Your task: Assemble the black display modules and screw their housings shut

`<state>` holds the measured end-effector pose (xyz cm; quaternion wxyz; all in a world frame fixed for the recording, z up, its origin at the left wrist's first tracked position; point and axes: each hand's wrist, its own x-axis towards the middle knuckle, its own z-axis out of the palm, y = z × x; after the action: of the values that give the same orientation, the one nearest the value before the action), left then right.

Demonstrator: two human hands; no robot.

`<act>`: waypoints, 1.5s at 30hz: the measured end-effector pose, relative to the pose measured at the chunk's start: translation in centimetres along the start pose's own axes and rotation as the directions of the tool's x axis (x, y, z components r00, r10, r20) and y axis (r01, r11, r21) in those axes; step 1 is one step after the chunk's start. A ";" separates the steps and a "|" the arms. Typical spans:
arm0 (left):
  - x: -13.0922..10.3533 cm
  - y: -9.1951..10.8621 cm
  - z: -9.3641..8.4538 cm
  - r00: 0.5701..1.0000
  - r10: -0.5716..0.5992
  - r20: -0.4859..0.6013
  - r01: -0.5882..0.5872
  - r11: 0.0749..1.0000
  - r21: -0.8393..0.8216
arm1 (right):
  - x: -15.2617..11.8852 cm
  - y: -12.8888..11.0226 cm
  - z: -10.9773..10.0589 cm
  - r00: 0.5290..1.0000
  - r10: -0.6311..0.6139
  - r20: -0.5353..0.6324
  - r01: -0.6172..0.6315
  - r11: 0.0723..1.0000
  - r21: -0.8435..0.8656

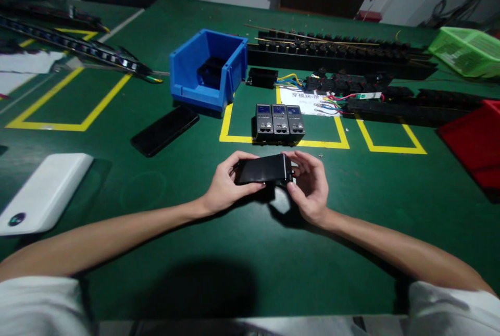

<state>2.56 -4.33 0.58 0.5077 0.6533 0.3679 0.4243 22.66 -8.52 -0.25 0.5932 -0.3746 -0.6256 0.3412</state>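
A black rectangular module (263,169) is held above the green table between my two hands. My left hand (226,182) grips its left end, thumb along the near edge and fingers behind. At its right end, my right hand (311,185) has thumb and fingers closed around the corner. Just beyond stand several dark modules with blue labels (280,120), side by side within a yellow taped outline (242,139). Farther back on the left, a blue bin (201,94) holds dark parts.
A black phone (165,130) and a white power bank (45,190) lie to the left. Long black rails (339,62) with coloured wires stretch across the back. A red bin (474,143) and a green basket (466,52) stand at the right.
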 end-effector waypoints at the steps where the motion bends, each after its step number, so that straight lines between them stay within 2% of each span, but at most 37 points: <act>1: 0.0 -0.1 0.0 1.000 -0.007 0.015 0.007 1.000 0.000 | -0.1 0.0 0.0 1.000 -0.013 -0.003 0.013 1.000 -0.010; 7: -0.4 -0.5 0.3 0.995 0.025 0.094 -0.030 0.998 0.047 | -0.4 0.2 0.0 0.999 -0.040 0.007 0.040 0.999 -0.016; 14: -0.5 -0.6 0.4 0.993 0.038 0.112 -0.039 0.999 0.006 | -0.2 0.0 0.0 0.996 -0.009 0.084 0.005 0.998 0.055; 18: -0.7 -0.7 0.5 0.991 0.062 0.118 -0.065 0.998 0.020 | -0.2 -0.1 0.0 0.996 -0.031 0.087 0.024 0.997 0.073; 21: -0.9 -0.8 0.4 0.978 0.150 0.148 -0.158 0.986 0.044 | -0.4 0.0 0.1 0.994 -0.075 0.079 0.071 0.996 0.060; 26: -0.9 -0.9 -0.2 0.907 0.358 0.222 -0.371 0.928 0.018 | -0.6 0.4 0.0 0.968 -0.218 0.128 0.213 0.976 0.052; 30: -0.8 -1.0 -0.4 0.883 0.425 0.201 -0.431 0.902 -0.013 | -0.5 0.5 -0.2 0.952 -0.265 0.156 0.259 0.964 0.056; 45: -1.0 -1.1 -0.4 0.848 0.512 0.141 -0.523 0.851 0.057 | -0.4 0.4 -0.2 0.959 -0.227 0.168 0.227 0.974 0.020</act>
<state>1.80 -4.83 -0.66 0.3649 0.7756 0.1663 0.4875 22.86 -8.69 -0.80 0.5732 -0.2698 -0.7125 0.3017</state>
